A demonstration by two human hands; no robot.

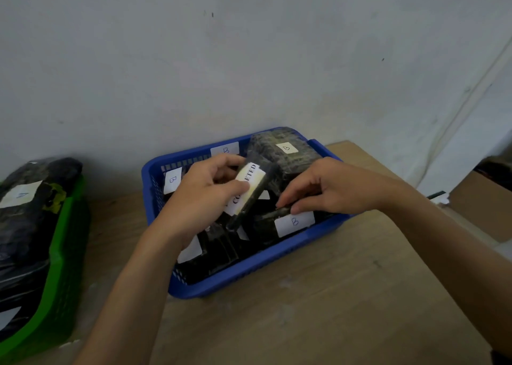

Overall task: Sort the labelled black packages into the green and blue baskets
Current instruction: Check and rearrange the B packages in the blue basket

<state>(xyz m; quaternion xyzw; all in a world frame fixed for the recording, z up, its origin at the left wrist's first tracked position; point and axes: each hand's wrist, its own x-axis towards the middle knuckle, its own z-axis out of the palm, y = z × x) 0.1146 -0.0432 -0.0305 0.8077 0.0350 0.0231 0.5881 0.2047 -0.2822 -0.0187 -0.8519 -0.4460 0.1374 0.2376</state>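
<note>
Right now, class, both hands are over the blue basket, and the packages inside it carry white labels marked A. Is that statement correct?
Not quite. The left hand and right hand are indeed over the blue basket, but the head view shows that the white labels that can be read on its packages are marked B, not A.

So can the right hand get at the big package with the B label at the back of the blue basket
Probably yes. The big package sits on top at the back of the blue basket, nothing over it. The right hand is just in front, though its fingers rest on a nearer package it would have to leave.
</note>
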